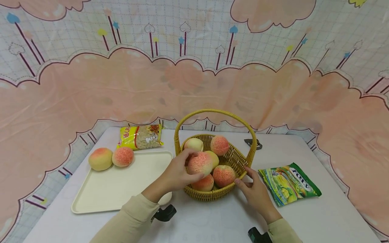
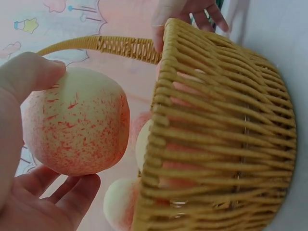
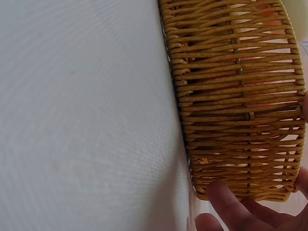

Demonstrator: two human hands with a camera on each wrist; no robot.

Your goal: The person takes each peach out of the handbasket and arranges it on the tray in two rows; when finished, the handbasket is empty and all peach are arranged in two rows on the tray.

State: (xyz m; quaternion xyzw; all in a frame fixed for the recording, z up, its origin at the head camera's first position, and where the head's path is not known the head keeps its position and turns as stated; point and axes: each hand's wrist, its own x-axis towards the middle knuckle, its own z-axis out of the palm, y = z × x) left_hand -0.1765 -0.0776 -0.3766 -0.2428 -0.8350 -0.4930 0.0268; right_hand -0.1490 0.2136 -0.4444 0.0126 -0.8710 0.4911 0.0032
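My left hand (image 1: 177,172) grips a pale peach with red speckles (image 1: 199,164) over the yellow wicker basket (image 1: 206,195). In the left wrist view, thumb and fingertips hold this peach (image 2: 77,125) from opposite sides, beside the basket's rim. Several more peaches lie in the basket, among them a red one (image 1: 224,175) at the front and another (image 1: 219,145) at the back. My right hand (image 1: 256,190) holds the basket's right rim. Seen from the right wrist, its fingers (image 3: 231,207) are against the woven wall (image 3: 240,106).
Left of the basket lies a cream tray (image 1: 121,189), with a yellow peach (image 1: 100,159) and a red peach (image 1: 123,156) at its back corner. Behind it is a yellow snack bag (image 1: 141,136). A green candy bag (image 1: 290,184) and a small black object (image 1: 258,144) lie to the right.
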